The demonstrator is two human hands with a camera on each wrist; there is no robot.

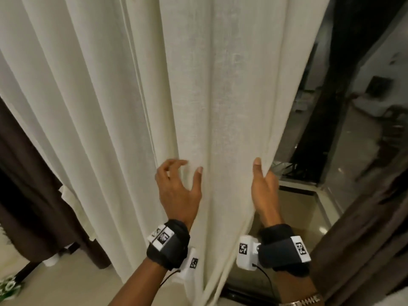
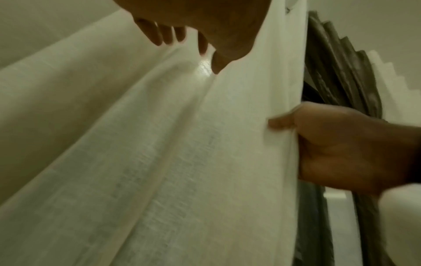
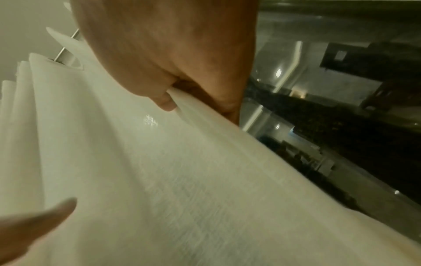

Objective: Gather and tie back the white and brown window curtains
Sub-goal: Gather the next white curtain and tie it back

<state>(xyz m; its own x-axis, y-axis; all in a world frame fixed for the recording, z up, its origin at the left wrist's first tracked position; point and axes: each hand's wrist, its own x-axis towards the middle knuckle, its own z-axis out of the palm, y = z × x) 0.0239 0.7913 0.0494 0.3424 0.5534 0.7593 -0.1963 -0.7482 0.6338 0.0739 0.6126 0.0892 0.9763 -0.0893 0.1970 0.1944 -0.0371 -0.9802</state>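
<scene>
The white curtain [image 1: 136, 107] hangs in long folds across most of the head view. My left hand [image 1: 187, 173] rests against its front, fingers loosely spread and holding nothing. My right hand [image 1: 262, 171] grips the curtain's right edge, thumb on the front and fingers hidden behind the cloth. The left wrist view shows the left hand [image 2: 196, 45] above the white curtain [image 2: 159, 162]. In the right wrist view the right hand [image 3: 177, 90] pinches the hem of the white curtain [image 3: 159, 180]. Brown curtains hang at the far left [image 1: 26, 173] and lower right [image 1: 364, 228].
Dark window glass [image 1: 331, 107] with room reflections is bared right of the white curtain. Its frame and a glossy sill [image 1: 298, 215] lie below my right hand. Pale floor [image 1: 66, 283] shows at lower left, with a green and white object [image 1: 8, 286] at the edge.
</scene>
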